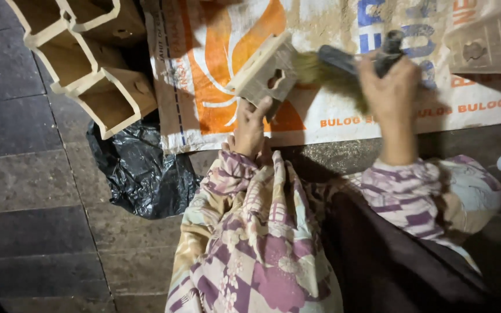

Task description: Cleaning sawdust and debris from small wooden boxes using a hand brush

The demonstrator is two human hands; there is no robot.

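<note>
We find the left hand point(250, 124) clamped on the lower edge of a small wooden box point(265, 69), holding it tilted above a printed white and orange sack point(331, 110) spread on the paved floor point(24, 191), while the right hand point(391, 87) is closed around the dark handle of a paintbrush point(343, 66) whose blurred bristles touch the box's right side. We note a stack of similar open wooden boxes point(82, 58) to the upper left, a crumpled black plastic bag point(140, 171) just below them, and another wooden piece point(485, 46) at the upper right corner of the sack.
</note>
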